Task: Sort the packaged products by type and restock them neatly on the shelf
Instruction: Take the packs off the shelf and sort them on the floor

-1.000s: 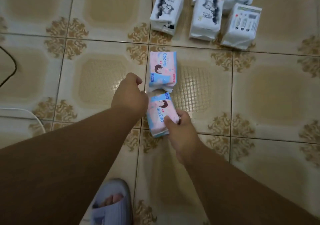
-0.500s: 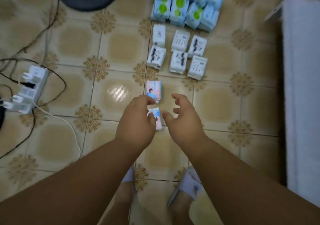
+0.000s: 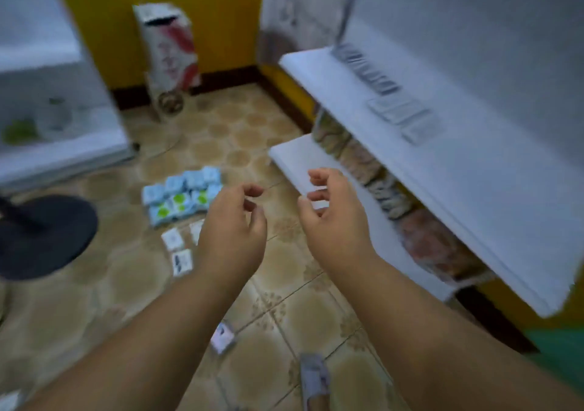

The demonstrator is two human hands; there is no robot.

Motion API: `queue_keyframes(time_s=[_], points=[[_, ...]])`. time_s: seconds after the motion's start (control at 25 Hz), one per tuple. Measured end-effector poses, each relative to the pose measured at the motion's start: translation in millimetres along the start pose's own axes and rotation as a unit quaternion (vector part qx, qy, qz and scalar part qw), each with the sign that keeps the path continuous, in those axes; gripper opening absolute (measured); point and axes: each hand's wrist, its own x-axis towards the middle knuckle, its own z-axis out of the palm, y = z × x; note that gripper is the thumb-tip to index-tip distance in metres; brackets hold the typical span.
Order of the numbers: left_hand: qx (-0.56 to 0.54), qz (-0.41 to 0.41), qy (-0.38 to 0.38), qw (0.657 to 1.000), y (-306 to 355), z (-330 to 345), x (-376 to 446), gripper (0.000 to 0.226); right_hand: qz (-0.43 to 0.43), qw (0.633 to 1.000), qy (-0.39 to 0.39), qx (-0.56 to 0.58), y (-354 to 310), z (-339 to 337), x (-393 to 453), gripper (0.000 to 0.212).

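Observation:
The frame is blurred by head motion. My left hand (image 3: 234, 230) and my right hand (image 3: 335, 221) hover above the floor, fingers loosely curled, holding nothing. Beyond my left hand lies a block of light-blue packs with green dots (image 3: 181, 197) on the tiles. White packs (image 3: 177, 249) lie just in front of that block, partly hidden by my left hand. One pink pack (image 3: 222, 338) lies near my foot. To the right stands a white shelf unit (image 3: 474, 164), with several flat packs (image 3: 401, 116) on its upper board and pinkish packages (image 3: 433, 246) under it.
A dark round base (image 3: 41, 233) sits on the floor at the left. A white cabinet (image 3: 57, 94) stands behind it. A red-and-white carton (image 3: 167, 50) leans against the yellow wall. My slipper (image 3: 313, 379) shows at the bottom.
My right hand let go of the pink pack and both hands lifted away empty. The view rose from the floor to the shelf on the right.

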Motion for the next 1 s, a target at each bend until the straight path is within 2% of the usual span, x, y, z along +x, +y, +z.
queue_keyframes(time_s=[0.16,0.4,0.56,0.68,0.84,1.0], points=[[-0.051,0.147,-0.065,0.986,116,32,-9,0.022,0.022,0.987,0.159,-0.007,-20,-120,-25,0.032],[-0.128,0.285,-0.133,0.941,276,102,-48,0.022,0.004,0.952,0.307,-0.023,-27,-291,-55,0.031],[-0.176,0.331,-0.141,0.916,373,167,-88,0.021,0.001,0.939,0.341,-0.05,-4,-400,-73,0.029],[-0.184,0.338,-0.152,0.91,427,209,-110,0.021,0.0,0.93,0.361,-0.064,19,-466,-80,0.029],[-0.17,0.359,-0.146,0.906,479,255,-103,0.023,0.024,0.924,0.378,-0.056,50,-523,-55,0.03],[-0.162,0.385,-0.153,0.896,527,299,-66,0.022,0.018,0.918,0.387,-0.086,62,-563,7,0.031]])
